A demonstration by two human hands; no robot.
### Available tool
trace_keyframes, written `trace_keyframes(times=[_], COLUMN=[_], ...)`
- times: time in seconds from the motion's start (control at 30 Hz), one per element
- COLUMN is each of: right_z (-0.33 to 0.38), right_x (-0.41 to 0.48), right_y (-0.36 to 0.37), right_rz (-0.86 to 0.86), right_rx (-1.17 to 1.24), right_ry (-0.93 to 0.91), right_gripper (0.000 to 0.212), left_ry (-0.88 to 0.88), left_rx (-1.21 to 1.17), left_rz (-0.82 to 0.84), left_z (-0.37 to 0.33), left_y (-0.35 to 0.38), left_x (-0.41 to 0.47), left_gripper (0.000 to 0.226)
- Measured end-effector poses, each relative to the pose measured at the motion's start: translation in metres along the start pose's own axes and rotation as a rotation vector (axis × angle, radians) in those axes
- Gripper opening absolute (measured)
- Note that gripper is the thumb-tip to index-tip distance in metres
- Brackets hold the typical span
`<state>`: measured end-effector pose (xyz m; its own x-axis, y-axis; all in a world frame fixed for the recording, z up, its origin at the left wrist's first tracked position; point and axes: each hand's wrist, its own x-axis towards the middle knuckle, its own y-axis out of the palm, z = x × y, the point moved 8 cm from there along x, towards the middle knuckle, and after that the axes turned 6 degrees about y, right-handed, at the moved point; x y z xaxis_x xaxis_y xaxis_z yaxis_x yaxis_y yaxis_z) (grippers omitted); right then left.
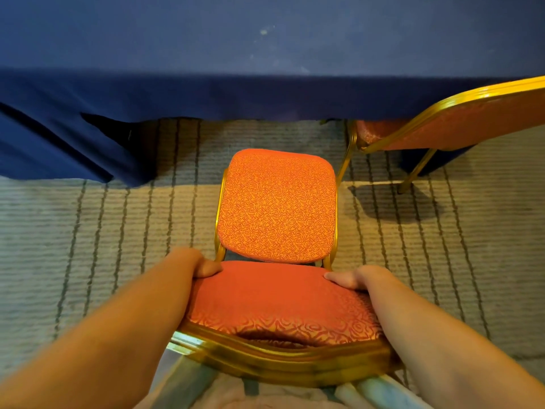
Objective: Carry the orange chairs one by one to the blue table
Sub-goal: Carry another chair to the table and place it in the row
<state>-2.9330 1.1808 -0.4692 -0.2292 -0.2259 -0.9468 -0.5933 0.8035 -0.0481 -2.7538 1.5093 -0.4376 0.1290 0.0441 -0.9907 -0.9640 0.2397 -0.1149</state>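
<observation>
A person grips an orange chair point(277, 202) from behind, seen from the head camera. The left hand point(197, 262) is clamped on the left edge of the backrest point(280, 299) and the right hand point(356, 278) on the right edge. Each thumb lies on the padded front. The other fingers curl round the gold frame and are hidden behind it.

Between the two thumbs runs the red upholstery of the backrest. Just beyond the fingers lies the patterned seat point(277, 219), pointing away from the person toward the blue table point(265, 39). The front of the seat stops short of the table's hanging cloth point(206, 95). It cannot be told whether the chair's legs touch the floor.

Beyond the right hand and off to its right, a second chair point(472, 125) stands with its seat pushed under the cloth. A striped grey carpet point(103, 231) spreads out on either side of the hands.
</observation>
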Motion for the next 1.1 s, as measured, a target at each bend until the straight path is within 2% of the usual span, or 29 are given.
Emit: trace_keyframes(times=[0.23, 0.63, 0.83, 1.0, 1.1], right_z=[0.02, 0.058, 0.066, 0.084, 0.095], right_x=[-0.006, -0.041, -0.037, -0.038, -0.04], right_y=[-0.002, -0.069, -0.121, -0.194, -0.242], right_rz=[-0.012, -0.146, -0.099, -0.097, -0.107], right_rx=[-0.055, -0.031, -0.025, -0.014, -0.003], right_ry=[-0.001, -0.066, -0.049, -0.078, -0.104], right_gripper=[0.082, 0.078, 0.079, 0.076, 0.074], left_ry=[0.045, 0.063, 0.044, 0.02, 0.019], left_rx=[-0.144, -0.117, -0.121, -0.122, -0.12], left_rz=[0.087, -0.088, -0.128, -0.122, -0.172], left_z=[0.01, 0.008, -0.019, -0.056, -0.077], left_y=[0.011, -0.06, -0.112, -0.163, -0.205], left_x=[-0.007, -0.006, 0.01, 0.02, 0.028], left_gripper=[0.06, 0.064, 0.069, 0.07, 0.071])
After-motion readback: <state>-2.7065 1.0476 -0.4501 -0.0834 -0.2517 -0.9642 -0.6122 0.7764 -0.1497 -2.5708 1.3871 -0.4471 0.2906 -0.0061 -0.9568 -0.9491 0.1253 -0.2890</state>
